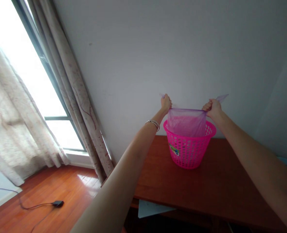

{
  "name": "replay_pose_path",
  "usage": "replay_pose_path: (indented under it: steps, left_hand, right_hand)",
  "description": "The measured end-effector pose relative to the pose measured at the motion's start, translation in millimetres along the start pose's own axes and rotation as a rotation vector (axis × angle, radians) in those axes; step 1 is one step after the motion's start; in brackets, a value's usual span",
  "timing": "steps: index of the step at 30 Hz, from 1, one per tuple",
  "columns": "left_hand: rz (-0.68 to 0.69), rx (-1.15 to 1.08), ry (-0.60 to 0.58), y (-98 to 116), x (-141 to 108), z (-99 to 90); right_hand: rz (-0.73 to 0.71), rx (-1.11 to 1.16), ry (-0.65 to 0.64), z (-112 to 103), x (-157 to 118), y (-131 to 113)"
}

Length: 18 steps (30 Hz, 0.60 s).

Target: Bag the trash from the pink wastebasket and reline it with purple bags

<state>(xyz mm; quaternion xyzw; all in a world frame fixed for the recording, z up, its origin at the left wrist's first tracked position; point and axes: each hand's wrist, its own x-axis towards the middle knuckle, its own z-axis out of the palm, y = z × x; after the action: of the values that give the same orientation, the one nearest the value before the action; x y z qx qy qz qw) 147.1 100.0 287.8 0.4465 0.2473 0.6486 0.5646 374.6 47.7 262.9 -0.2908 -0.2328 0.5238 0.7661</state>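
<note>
Room: patterned curtains (76,90) beside a bright window (53,106) at 10 o'clock; a black cable (58,203) on the wooden floor (68,194) at 8 o'clock.
Desk: reddish wooden desk (182,184) at 4 o'clock, bearing a pink perforated plastic basket (189,155).
Bag: translucent purple plastic bag (186,122), hanging into the basket, apparently inside the rim, though the glare makes this hard to tell.
Left hand (166,103): clenched on one bag corner, a silver bangle (154,124) on the wrist.
Right hand (212,109): clenched on the opposite corner, pulling away from the left so the bag's mouth stays taut and open.
</note>
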Motion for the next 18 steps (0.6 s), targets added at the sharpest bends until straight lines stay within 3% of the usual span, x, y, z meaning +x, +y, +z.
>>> replay_pose_path:
  steps: [9,18]
  left_hand:
    - [0.091,0.032,0.001,29,26,22.3]
    - [0.172,-0.017,-0.003,94,57,59.9]
  right_hand:
    - [-0.028,-0.010,-0.034,33,14,-32]
    - [-0.093,-0.020,-0.089,96,24,-87]
